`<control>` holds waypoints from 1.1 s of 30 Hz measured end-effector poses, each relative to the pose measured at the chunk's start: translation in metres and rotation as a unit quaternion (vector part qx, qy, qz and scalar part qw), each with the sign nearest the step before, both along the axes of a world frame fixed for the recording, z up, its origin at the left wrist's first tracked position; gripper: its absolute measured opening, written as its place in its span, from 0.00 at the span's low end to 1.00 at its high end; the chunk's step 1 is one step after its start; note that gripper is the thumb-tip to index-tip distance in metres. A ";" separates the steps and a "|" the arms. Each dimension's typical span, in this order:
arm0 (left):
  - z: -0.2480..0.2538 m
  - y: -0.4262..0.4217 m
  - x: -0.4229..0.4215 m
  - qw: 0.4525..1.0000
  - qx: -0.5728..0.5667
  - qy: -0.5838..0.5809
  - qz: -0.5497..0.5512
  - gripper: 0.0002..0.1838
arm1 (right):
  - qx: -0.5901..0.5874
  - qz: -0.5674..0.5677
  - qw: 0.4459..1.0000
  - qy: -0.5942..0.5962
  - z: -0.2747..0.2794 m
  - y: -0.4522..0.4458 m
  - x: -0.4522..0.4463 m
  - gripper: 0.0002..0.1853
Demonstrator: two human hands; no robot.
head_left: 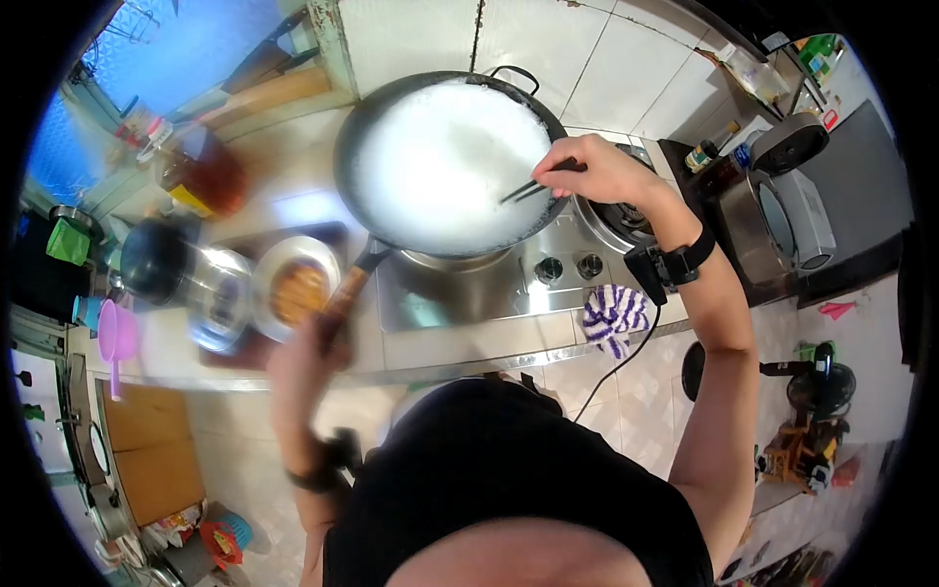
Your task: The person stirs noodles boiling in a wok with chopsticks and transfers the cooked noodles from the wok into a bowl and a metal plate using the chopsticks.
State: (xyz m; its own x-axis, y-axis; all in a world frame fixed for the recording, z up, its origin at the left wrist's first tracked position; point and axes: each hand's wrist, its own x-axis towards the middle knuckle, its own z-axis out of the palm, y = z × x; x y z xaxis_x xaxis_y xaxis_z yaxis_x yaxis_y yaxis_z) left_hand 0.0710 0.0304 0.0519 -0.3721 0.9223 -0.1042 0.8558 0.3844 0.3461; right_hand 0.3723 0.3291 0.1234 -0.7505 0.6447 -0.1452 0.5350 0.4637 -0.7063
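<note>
A large black wok [344, 157] sits on the gas stove, filled with white, foamy liquid [440, 157]. My right hand [597, 168] pinches a pair of dark chopsticks [528, 189], their tips over the liquid near the wok's right side. My left hand [305, 360], blurred by motion, is closed around the end of the wok's wooden handle [349, 289]. Just left of the handle, a metal bowl [269, 264] holds orange-brown food. What the liquid hides beneath its surface cannot be seen.
Left of the bowl stands another metal bowl [217, 338], near a dark round pot [155, 259]. A jar of amber liquid [205, 171] is at the back left. A striped cloth [616, 318] hangs at the counter edge, below the stove knobs [549, 270]. A pink ladle [117, 333] lies far left.
</note>
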 end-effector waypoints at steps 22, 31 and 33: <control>-0.004 -0.001 0.000 0.999 0.036 -0.009 0.005 0.26 | 0.271 0.066 0.959 0.037 -0.023 0.010 -0.046 0.08; -0.007 0.000 -0.002 0.999 0.040 -0.002 0.003 0.24 | 0.309 0.137 0.940 0.047 -0.054 0.036 -0.038 0.10; -0.005 -0.002 -0.002 1.000 0.028 0.001 0.007 0.24 | 0.322 0.110 0.939 0.043 -0.064 0.036 -0.044 0.10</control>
State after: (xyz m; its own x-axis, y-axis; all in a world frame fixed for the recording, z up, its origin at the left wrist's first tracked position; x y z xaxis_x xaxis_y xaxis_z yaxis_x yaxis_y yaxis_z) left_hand 0.0685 0.0287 0.0468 -0.3853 0.9213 -0.0526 0.8510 0.3767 0.3659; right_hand 0.3279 0.3656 0.0589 -0.8671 0.4052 0.2896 0.3292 0.9026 -0.2774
